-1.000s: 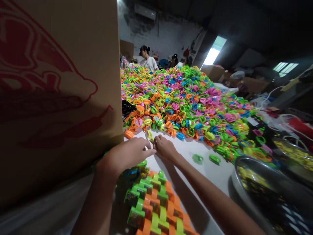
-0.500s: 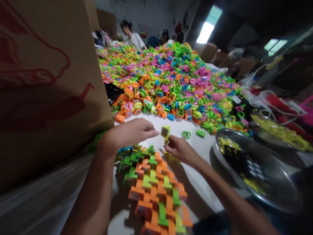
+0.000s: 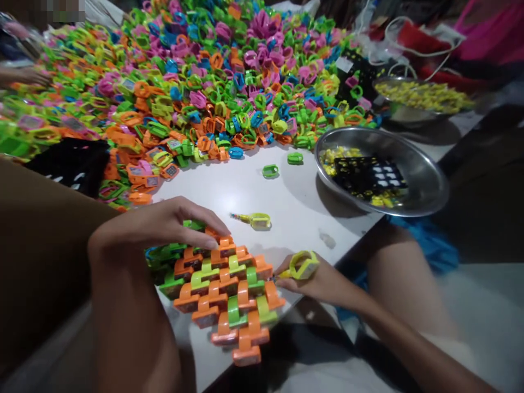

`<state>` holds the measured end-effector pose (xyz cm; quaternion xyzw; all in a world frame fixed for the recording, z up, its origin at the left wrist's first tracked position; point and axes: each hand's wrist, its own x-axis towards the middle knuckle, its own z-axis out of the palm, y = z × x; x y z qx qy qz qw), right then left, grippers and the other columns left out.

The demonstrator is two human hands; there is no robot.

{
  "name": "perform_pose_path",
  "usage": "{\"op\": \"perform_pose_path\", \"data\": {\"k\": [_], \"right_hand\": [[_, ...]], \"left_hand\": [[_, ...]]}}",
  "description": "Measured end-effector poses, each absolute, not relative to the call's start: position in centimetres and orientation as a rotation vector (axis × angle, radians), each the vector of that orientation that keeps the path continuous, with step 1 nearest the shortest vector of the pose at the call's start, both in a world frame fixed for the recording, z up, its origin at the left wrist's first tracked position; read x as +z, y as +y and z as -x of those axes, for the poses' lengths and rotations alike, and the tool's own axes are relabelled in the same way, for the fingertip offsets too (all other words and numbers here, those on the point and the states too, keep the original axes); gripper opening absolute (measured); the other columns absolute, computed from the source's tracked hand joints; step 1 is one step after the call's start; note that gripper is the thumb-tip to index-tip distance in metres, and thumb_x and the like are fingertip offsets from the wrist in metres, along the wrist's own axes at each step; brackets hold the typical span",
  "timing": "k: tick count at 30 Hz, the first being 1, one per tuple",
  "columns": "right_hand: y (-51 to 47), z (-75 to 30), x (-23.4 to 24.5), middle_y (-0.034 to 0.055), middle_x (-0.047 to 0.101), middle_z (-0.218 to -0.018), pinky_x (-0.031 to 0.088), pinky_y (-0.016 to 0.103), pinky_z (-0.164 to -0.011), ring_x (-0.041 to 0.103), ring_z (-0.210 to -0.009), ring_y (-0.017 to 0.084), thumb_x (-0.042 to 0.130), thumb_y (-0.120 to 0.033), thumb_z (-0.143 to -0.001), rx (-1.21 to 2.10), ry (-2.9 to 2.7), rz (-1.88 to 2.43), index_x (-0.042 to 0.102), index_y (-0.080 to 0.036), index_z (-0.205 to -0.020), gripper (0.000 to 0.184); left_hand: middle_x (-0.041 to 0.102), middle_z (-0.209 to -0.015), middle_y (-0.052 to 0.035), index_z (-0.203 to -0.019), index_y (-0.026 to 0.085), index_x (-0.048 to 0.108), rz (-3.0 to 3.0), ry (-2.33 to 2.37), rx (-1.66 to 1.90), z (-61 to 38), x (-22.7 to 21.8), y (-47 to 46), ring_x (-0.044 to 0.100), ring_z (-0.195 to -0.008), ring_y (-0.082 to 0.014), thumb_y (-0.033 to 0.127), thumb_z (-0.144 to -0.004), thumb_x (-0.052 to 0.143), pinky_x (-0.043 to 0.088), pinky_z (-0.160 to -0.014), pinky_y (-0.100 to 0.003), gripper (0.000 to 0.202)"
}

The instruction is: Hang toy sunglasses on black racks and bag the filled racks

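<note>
A slanted block of interlocked toy watches [image 3: 229, 289], mostly orange with some green and yellow, lies near the table's front edge. My left hand [image 3: 180, 224] lies over the block's far end, thumb and fingers closed about an orange watch there. At the block's right side, my right hand [image 3: 315, 278] pinches a yellow toy watch [image 3: 304, 265] by its narrow end; the small tip between the fingers is partly hidden. Beyond the block, a second yellow toy watch [image 3: 260, 221] with a thin tube of coloured bits lies on the white table [image 3: 213, 188].
A large heap of colourful toy watches [image 3: 229, 82] covers the back. Two green watches, one nearer [image 3: 270, 171], lie before it. On the right stands a metal bowl [image 3: 426, 180] with yellow pieces and a black tray; another bowl [image 3: 413, 112] is behind. Cardboard [image 3: 49, 245] borders the left.
The view has tilted down and turned right. My left hand has come down onto the block. My right hand has moved nearer, beside the block's right edge, with a yellow watch still in it.
</note>
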<state>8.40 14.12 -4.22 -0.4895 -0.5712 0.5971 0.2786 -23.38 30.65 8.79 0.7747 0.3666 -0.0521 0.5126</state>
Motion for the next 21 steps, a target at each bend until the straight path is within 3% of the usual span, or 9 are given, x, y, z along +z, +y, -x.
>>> {"op": "perform_pose_path", "data": {"k": [4, 7, 12, 15, 19, 21], "right_hand": [[14.6, -8.7, -3.7, 0.0066, 0.081, -0.093, 0.056, 0.03, -0.072, 0.072, -0.08, 0.02, 0.078, -0.041, -0.095, 1.597, -1.629, 1.241, 0.079, -0.018, -0.104, 0.025], [15.0, -8.5, -2.5, 0.0059, 0.08, -0.096, 0.054, 0.03, -0.077, 0.071, -0.084, 0.021, 0.069, -0.023, -0.096, 1.468, -1.915, 1.21, 0.076, -0.02, -0.097, 0.007], [15.4, -7.1, 0.1, 0.0052, 0.077, -0.095, 0.048, 0.029, -0.079, 0.068, -0.084, 0.019, 0.057, -0.004, -0.091, 1.255, -2.351, 1.203, 0.07, -0.02, -0.09, 0.021], [15.2, -6.4, 0.9, 0.0052, 0.079, -0.096, 0.049, 0.026, -0.078, 0.069, -0.083, 0.019, 0.053, -0.001, -0.089, 1.256, -2.359, 1.19, 0.072, -0.02, -0.092, 0.028], [15.0, -6.2, 0.8, 0.0061, 0.082, -0.098, 0.053, 0.026, -0.08, 0.074, -0.085, 0.022, 0.056, -0.006, -0.088, 1.239, -2.337, 1.17, 0.076, -0.021, -0.094, 0.026], [14.9, -6.2, 0.3, 0.008, 0.084, -0.1, 0.055, 0.028, -0.083, 0.076, -0.09, 0.025, 0.056, -0.013, -0.091, 1.204, -2.314, 1.168, 0.079, -0.022, -0.098, 0.025]], "left_hand": [[0.082, -0.129, -0.0011, -0.114, 0.034, 0.088, -1.835, 0.904, -0.15, 23.2, 8.8, 30.7, 0.074, -0.124, -0.0286, 0.051, -0.085, 0.086, 0.057, -0.105, -0.029, 0.034], [0.082, -0.128, -0.0014, -0.113, 0.034, 0.089, -1.826, 0.896, -0.146, 23.1, 8.8, 30.6, 0.074, -0.124, -0.0294, 0.052, -0.085, 0.087, 0.057, -0.105, -0.028, 0.034], [0.083, -0.124, -0.0053, -0.111, 0.028, 0.089, -1.874, 0.955, -0.019, 23.0, 9.8, 30.1, 0.076, -0.119, -0.0293, 0.059, -0.087, 0.083, 0.059, -0.101, -0.029, 0.04], [0.085, -0.112, -0.0069, -0.109, 0.026, 0.089, -2.012, 1.016, 0.26, 23.2, 12.3, 27.8, 0.079, -0.104, -0.026, 0.064, -0.091, 0.076, 0.061, -0.092, -0.027, 0.044], [0.085, -0.099, -0.0046, -0.098, 0.023, 0.087, -2.075, 1.346, 0.886, 23.7, 16.5, 20.5, 0.078, -0.091, -0.0205, 0.053, -0.099, 0.072, 0.059, -0.085, -0.024, 0.033], [0.083, -0.09, -0.0043, -0.086, 0.019, 0.083, -1.96, 1.575, 1.184, 24.2, 16.8, 16.2, 0.076, -0.086, -0.0182, 0.05, -0.103, 0.068, 0.057, -0.081, -0.023, 0.038]]}}
